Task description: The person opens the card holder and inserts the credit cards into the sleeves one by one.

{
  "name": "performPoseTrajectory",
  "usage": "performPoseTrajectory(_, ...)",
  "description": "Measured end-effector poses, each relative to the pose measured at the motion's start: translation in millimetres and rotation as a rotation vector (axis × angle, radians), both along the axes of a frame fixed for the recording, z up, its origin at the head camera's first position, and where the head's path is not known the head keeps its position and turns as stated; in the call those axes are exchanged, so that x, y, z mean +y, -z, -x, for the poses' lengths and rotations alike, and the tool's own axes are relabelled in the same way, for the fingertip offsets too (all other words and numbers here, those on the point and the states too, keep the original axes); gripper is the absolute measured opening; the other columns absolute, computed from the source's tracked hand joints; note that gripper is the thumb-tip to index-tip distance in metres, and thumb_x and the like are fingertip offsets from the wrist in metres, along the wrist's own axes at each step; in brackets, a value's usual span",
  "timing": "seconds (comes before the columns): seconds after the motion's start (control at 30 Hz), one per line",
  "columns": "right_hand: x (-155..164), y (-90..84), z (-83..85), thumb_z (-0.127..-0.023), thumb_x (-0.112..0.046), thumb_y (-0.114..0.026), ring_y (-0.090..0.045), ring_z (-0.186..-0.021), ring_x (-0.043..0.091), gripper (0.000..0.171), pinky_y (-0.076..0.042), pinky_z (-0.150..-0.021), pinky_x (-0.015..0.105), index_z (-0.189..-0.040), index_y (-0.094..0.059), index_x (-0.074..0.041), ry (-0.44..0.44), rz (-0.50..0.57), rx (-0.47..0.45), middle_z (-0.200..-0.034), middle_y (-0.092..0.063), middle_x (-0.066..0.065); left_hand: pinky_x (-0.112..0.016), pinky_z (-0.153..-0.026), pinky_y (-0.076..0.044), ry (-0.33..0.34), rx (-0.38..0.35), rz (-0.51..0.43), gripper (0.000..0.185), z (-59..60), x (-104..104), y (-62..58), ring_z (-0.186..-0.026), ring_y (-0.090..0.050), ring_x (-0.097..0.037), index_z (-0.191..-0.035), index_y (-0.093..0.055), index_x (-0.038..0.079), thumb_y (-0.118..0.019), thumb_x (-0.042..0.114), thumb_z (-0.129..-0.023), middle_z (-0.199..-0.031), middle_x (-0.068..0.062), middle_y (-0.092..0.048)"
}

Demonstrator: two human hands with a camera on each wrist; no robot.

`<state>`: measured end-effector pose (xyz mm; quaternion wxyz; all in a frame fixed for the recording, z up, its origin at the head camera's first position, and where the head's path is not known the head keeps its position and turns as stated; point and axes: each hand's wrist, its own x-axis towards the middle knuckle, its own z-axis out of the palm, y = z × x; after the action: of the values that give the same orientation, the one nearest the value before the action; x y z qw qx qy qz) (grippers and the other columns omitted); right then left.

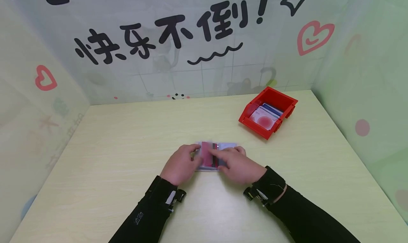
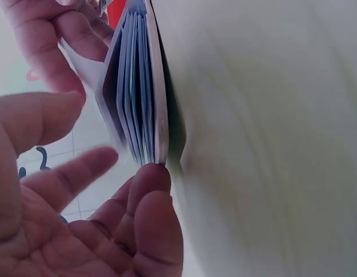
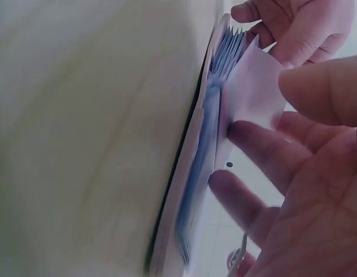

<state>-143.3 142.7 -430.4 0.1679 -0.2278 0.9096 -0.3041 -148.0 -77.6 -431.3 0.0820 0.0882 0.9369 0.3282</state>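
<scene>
A card holder with several clear blue sleeves lies open on the pale wooden table, in front of me. My left hand grips its left edge; the fingertips touch the fanned sleeves. My right hand pinches a card, red on top with a dark stripe, over the holder's middle. Seen from the right wrist, the card's pale underside sits between my thumb and fingers, against the sleeves. The holder's middle is hidden by both hands.
A red plastic bin stands tilted at the back right and holds several more cards. Printed walls close the table in at the back, left and right.
</scene>
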Motion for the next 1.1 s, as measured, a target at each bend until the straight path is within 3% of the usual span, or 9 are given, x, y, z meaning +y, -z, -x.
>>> performPoseTrajectory(0.1, 2, -0.5, -0.2, -0.102, -0.013, -0.067, -0.048, -0.145, 0.033, 0.066, -0.010, -0.125, 0.063, -0.163, -0.043, -0.021, -0.047, 0.008, 0.004, -0.151, -0.061, 0.005, -0.044, -0.086, -0.057, 0.028, -0.001, 0.041, 0.044, -0.8, 0, 0.9, -0.097, -0.067, -0.028, -0.145, -0.065, 0.015, -0.066, 0.025, -0.102, -0.132, -0.014, -0.065)
performPoseTrajectory(0.17, 4, -3.2, 0.7, -0.103, -0.014, -0.066, -0.050, -0.145, 0.032, 0.065, -0.010, -0.127, 0.063, -0.163, -0.043, -0.023, -0.061, 0.019, 0.000, -0.153, -0.059, 0.004, -0.047, -0.098, -0.058, 0.038, 0.001, 0.084, 0.045, -2.1, 1, 1.5, -0.112, -0.068, -0.030, -0.145, -0.065, 0.016, -0.067, 0.028, -0.102, -0.139, -0.016, -0.063)
performPoseTrajectory(0.23, 9, -8.9, 4.0, -0.103, -0.015, -0.064, -0.053, -0.142, 0.031, 0.062, -0.023, -0.128, 0.058, -0.162, -0.044, -0.022, -0.030, 0.035, -0.002, -0.152, -0.060, 0.003, -0.049, -0.108, -0.054, 0.047, 0.007, 0.129, 0.046, -3.1, 2, 1.5, -0.126, -0.065, -0.033, -0.145, -0.066, 0.015, -0.068, 0.032, -0.102, -0.143, -0.018, -0.060)
performPoseTrajectory(0.4, 45, -38.4, 34.6, -0.106, -0.020, -0.062, -0.059, -0.134, 0.033, 0.049, -0.057, -0.106, 0.050, -0.153, -0.054, -0.013, 0.257, 0.027, 0.053, -0.145, -0.064, 0.009, -0.048, -0.108, -0.054, 0.052, 0.018, 0.160, 0.047, -4.5, 4, -0.3, -0.125, -0.064, -0.034, -0.143, -0.067, 0.012, -0.072, 0.031, -0.100, -0.143, -0.020, -0.060)
performPoseTrajectory(0.57, 97, -53.6, 84.6, -0.095, -0.019, -0.074, -0.057, -0.125, 0.043, 0.054, -0.047, -0.111, 0.065, -0.145, -0.058, -0.003, 0.478, -0.231, 0.133, -0.137, -0.065, 0.021, -0.048, -0.106, -0.056, 0.048, 0.013, 0.151, 0.047, -6.1, 6, -1.1, -0.122, -0.065, -0.034, -0.142, -0.068, 0.012, -0.073, 0.031, -0.099, -0.141, -0.021, -0.061)
performPoseTrajectory(0.67, 115, -47.4, 108.9, -0.086, -0.020, -0.081, -0.055, -0.116, 0.043, 0.051, -0.036, -0.111, 0.074, -0.129, -0.064, 0.000, 0.474, -0.386, 0.125, -0.115, -0.072, 0.020, -0.047, -0.104, -0.057, 0.043, -0.007, 0.141, 0.048, -6.7, 6, -0.2, -0.118, -0.065, -0.033, -0.143, -0.068, 0.012, -0.074, 0.032, -0.099, -0.142, -0.021, -0.061)
performPoseTrajectory(0.8, 121, -36.1, 130.8, -0.082, -0.025, -0.084, -0.052, -0.114, 0.041, 0.028, -0.033, -0.110, 0.072, -0.093, -0.069, -0.004, 0.418, -0.521, 0.100, -0.082, -0.071, 0.012, -0.047, -0.105, -0.057, 0.044, -0.015, 0.133, 0.048, -6.9, 5, 0.2, -0.117, -0.065, -0.032, -0.142, -0.067, 0.011, -0.074, 0.031, -0.099, -0.142, -0.021, -0.060)
performPoseTrajectory(0.87, 120, -31.8, 138.4, -0.081, -0.026, -0.084, -0.051, -0.116, 0.041, 0.025, -0.031, -0.112, 0.071, -0.082, -0.068, -0.006, 0.392, -0.572, 0.086, -0.076, -0.069, 0.010, -0.047, -0.105, -0.056, 0.046, -0.011, 0.131, 0.048, -6.9, 4, 0.2, -0.117, -0.065, -0.031, -0.142, -0.068, 0.011, -0.074, 0.030, -0.099, -0.142, -0.020, -0.061)
performPoseTrajectory(1.1, 111, -27.5, 149.8, -0.078, -0.023, -0.086, -0.057, -0.116, 0.041, 0.032, -0.026, -0.118, 0.072, -0.100, -0.073, -0.004, 0.331, -0.691, 0.081, -0.093, -0.075, 0.012, -0.046, -0.104, -0.056, 0.050, -0.013, 0.112, 0.047, -6.2, 4, -0.3, -0.117, -0.064, -0.031, -0.141, -0.068, 0.009, -0.073, 0.028, -0.099, -0.142, -0.020, -0.061)
